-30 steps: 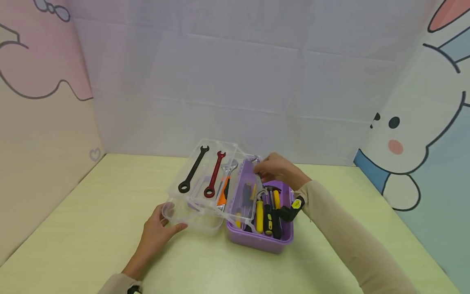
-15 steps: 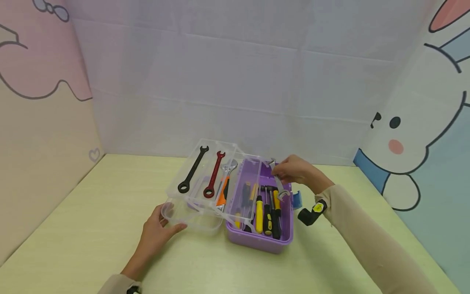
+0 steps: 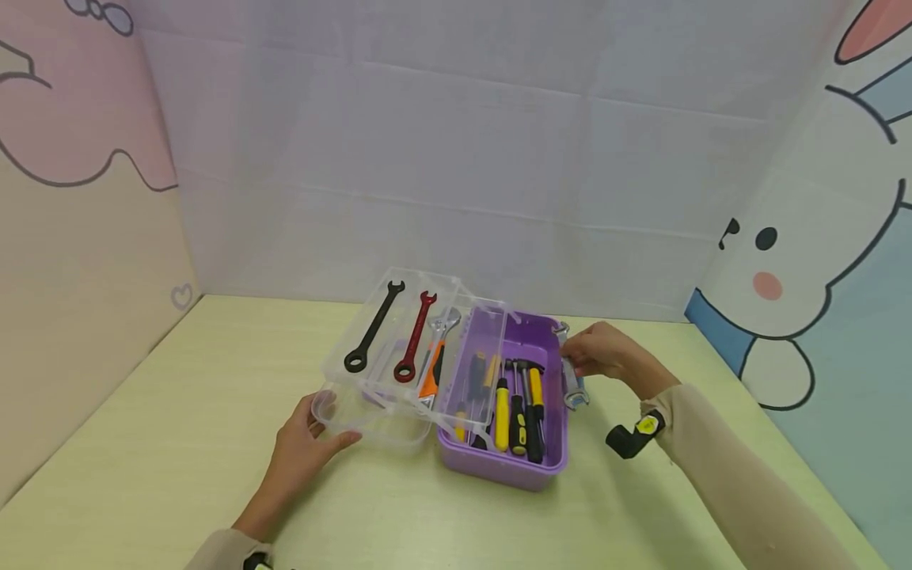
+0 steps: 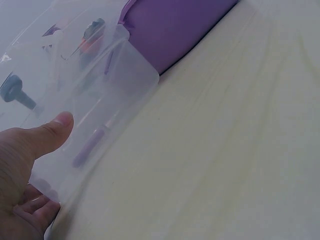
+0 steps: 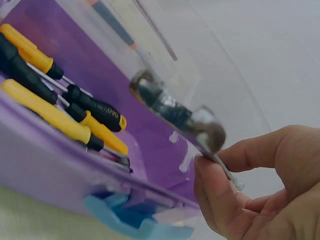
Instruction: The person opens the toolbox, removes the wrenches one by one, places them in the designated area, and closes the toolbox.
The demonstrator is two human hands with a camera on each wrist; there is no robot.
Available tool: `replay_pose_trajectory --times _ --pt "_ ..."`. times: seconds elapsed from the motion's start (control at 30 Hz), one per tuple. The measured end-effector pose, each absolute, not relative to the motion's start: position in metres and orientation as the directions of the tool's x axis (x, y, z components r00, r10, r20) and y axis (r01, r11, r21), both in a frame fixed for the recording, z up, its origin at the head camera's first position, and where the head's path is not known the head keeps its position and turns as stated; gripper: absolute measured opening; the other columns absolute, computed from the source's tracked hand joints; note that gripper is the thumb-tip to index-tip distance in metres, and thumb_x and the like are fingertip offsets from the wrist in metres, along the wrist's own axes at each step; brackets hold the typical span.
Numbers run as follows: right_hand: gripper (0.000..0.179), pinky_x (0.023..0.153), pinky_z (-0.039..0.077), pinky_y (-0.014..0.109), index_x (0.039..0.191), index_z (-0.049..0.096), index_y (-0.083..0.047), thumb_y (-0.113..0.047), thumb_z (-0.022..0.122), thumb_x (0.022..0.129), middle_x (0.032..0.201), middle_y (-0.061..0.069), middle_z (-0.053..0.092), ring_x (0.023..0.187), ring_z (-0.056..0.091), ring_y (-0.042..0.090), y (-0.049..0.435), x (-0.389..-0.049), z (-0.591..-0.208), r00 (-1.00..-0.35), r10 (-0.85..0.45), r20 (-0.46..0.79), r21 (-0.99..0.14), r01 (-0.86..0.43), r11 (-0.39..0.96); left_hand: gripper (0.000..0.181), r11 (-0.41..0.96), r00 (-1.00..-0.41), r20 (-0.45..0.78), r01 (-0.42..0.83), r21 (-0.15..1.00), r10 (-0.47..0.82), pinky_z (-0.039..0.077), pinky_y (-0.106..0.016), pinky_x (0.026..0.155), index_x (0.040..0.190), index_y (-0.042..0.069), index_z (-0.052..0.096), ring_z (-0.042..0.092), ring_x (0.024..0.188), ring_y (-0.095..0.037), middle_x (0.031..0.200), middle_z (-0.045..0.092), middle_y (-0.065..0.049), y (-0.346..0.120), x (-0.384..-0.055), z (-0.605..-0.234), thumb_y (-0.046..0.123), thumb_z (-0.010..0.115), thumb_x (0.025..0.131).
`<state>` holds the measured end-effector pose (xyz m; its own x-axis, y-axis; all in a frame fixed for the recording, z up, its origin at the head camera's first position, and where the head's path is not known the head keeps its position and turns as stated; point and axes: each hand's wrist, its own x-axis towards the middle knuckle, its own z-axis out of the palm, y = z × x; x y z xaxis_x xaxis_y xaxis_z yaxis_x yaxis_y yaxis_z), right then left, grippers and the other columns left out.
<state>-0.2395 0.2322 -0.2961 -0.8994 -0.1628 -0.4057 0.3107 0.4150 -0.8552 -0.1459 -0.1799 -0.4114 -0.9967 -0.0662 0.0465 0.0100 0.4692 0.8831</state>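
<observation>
My right hand [image 3: 606, 350] pinches a silver double-ended wrench [image 3: 572, 381] by its middle, over the right edge of the purple toolbox [image 3: 499, 471]. In the right wrist view the wrench's jaw end [image 5: 167, 107] points toward the camera. My left hand [image 3: 299, 447] holds the near-left corner of the clear lid [image 4: 130, 70], thumb on top and fingers at its outer edge. Inside the box lie screwdrivers [image 3: 503, 419] with yellow and black handles and a small hammer [image 3: 530, 388]. A clear tray [image 3: 385, 273] on the left bears a black wrench [image 3: 374, 328] and a red wrench [image 3: 416, 339].
An adjustable wrench with an orange handle [image 3: 431, 372] shows through the clear plastic. A blue latch [image 5: 135, 220] sticks out from the box's right side. The pale wooden table [image 3: 164, 427] backs onto a white sheet [image 3: 456, 174], with printed panels at both sides.
My right hand has carried the silver wrench rightward, from over the tray past the box's interior to its right edge. The left hand has stayed at the lid's corner.
</observation>
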Motion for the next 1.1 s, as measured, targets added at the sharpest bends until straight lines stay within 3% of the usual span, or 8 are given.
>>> replay_pose_trajectory --times 0.17,0.33,0.57,1.1 --pt "0.019 0.051 0.052 0.014 0.071 0.057 -0.007 -0.004 0.054 0.090 0.057 -0.007 0.053 0.049 0.051 0.001 0.242 -0.234 -0.302 -0.890 -0.173 -0.423 -0.852 0.325 0.411 0.082 0.475 -0.997 0.047 0.010 0.880 -0.067 0.042 -0.042 0.106 0.136 -0.006 0.035 0.043 0.131 -0.041 0.141 0.043 -0.030 -0.181 -0.147 -0.411 0.020 0.082 0.075" --pt "0.015 0.053 0.053 0.014 0.074 0.057 -0.004 -0.004 0.057 0.089 0.058 -0.005 0.058 0.051 0.055 0.001 0.256 -0.233 -0.313 -0.877 -0.258 -0.406 -0.884 0.305 0.356 0.082 0.479 -0.997 0.030 -0.008 0.878 -0.071 0.043 -0.042 0.106 0.136 -0.005 0.035 0.044 0.130 -0.041 0.141 0.043 -0.030 -0.182 -0.147 -0.410 0.021 0.082 0.075" --pt "0.017 0.052 0.052 0.014 0.076 0.055 -0.003 -0.001 0.050 0.092 0.059 -0.005 0.056 0.051 0.052 0.001 0.263 -0.228 -0.329 -0.884 -0.175 -0.432 -0.849 0.334 0.408 0.084 0.480 -0.998 0.016 -0.016 0.877 -0.064 0.042 -0.043 0.106 0.138 -0.006 0.033 0.043 0.131 -0.042 0.142 0.041 -0.030 -0.181 -0.145 -0.409 0.023 0.082 0.075" --pt "0.014 0.050 0.051 0.015 0.077 0.054 -0.003 -0.001 0.050 0.091 0.059 -0.005 0.056 0.051 0.054 0.003 0.264 -0.225 -0.360 -0.870 -0.171 -0.462 -0.843 0.370 0.390 0.084 0.487 -0.998 0.028 -0.003 0.873 -0.058 0.042 -0.043 0.105 0.137 -0.006 0.033 0.043 0.131 -0.042 0.143 0.040 -0.031 -0.182 -0.145 -0.411 0.023 0.082 0.075"
